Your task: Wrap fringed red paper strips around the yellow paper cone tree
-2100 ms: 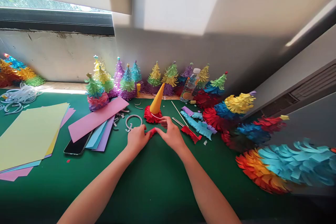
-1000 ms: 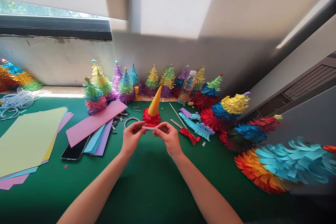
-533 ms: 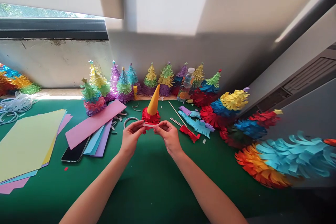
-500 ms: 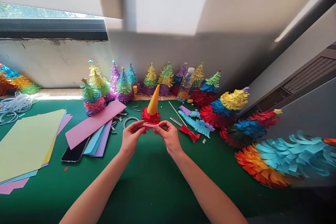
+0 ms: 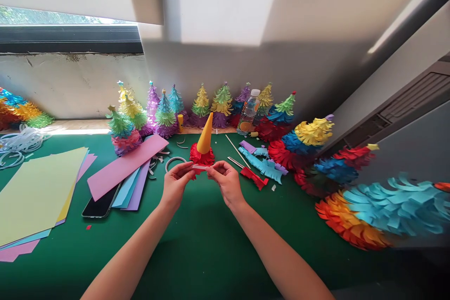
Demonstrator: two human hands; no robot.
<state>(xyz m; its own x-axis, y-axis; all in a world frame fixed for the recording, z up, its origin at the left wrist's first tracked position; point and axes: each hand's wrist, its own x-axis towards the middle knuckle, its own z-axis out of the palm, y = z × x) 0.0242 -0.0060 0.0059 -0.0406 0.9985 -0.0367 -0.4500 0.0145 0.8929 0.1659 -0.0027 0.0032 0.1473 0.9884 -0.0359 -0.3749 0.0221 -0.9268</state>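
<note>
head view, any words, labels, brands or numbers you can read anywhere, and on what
No text can be read.
The bottle has an orange label, too small and blurred to read.
The phone screen is dark.
The red strip held between the left hand and right hand shows no print.

A paper-craft worktable is sitting under a window (image 5: 66,33) here: a green mat (image 5: 197,243) is covering the surface, coloured paper sheets (image 5: 38,187) are lying stacked at the left, fringed strips (image 5: 263,166) are scattering about, and finished paper trees (image 5: 202,103) are lining up along the plain wall, with more lying at the right.
</note>
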